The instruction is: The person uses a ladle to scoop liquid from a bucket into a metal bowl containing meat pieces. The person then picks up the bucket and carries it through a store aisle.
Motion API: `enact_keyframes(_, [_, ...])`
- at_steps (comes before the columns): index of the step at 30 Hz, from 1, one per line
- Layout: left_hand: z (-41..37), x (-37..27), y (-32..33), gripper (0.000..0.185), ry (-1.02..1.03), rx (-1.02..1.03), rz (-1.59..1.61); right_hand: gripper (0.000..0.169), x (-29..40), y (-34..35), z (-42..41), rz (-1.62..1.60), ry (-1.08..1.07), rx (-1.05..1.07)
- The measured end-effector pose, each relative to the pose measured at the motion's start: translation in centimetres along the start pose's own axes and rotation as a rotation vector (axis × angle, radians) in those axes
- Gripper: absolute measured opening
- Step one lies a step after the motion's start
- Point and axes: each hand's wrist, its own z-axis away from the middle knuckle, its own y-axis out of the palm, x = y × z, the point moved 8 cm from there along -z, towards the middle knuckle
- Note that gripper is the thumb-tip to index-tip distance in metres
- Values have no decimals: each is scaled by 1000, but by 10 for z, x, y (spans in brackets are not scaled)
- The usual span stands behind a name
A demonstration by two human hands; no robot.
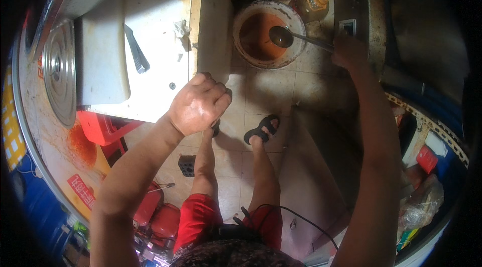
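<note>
My right hand (350, 52) grips the long handle of a metal ladle (312, 41). The ladle's round bowl (280, 37) is over a white, stained bucket (299, 46) on the floor. Orange-brown liquid (249, 37) fills part of the bucket; whether the bowl touches it is hard to judge. My left hand (201, 105) is curled into a fist, back of the hand upward, near the corner of a white worktop (158, 101). Its palm is hidden, and nothing held there can be made out.
On the worktop lie a white cutting board (103, 59), a dark narrow utensil (136, 50) and crumpled tissue (180, 29). A round metal lid (60, 75) is at left. Below are a red plastic container (101, 127) and red stools (165, 221). A dark cabinet-like surface (320, 146) borders the tiled floor.
</note>
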Motion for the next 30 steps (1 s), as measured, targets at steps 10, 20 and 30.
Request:
enact_keyframes(10, [0, 1, -1, 20, -8, 21, 75, 59, -1, 7, -5, 4, -71, -49])
enact_keyframes(20, [-1, 0, -3, 20, -2, -46, 5, 59, 3, 7, -6, 20, -95, -42])
enact_keyframes(30, [0, 0, -1, 20, 5, -24, 16, 48, -2, 38, -24, 0, -85, 38])
